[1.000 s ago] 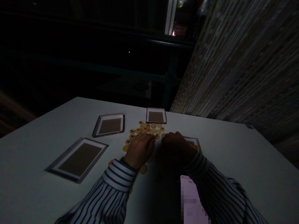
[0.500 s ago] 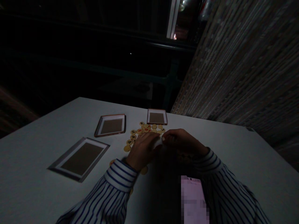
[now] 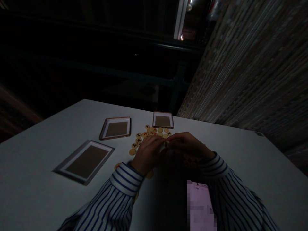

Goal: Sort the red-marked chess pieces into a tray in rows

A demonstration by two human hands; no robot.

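My left hand (image 3: 149,150) is palm down over a cluster of round wooden xiangqi pieces (image 3: 139,140), fingers stretched, thumb apart. Its fingertips meet those of my right hand (image 3: 189,146). Between the two sets of fingertips shows a small pale xiangqi piece (image 3: 166,143) with a dark mark, pinched by my right hand. Shadow makes the fingers' exact contact hard to read. Under my right wrist lie more pieces (image 3: 191,161) in dark rows. One loose piece (image 3: 149,174) rests below my left hand, and another (image 3: 117,166) is by the left cuff.
A white table (image 3: 38,154) carries three shallow framed trays: one at the left (image 3: 60,170), one behind it (image 3: 103,130), one at the back (image 3: 172,122). A lit phone (image 3: 201,202) lies between my forearms. A string curtain (image 3: 240,64) hangs at the right.
My fingertips have come closer together, and the small piece between them shows more clearly. The view has shifted slightly; the trays and the other pieces stay in place.
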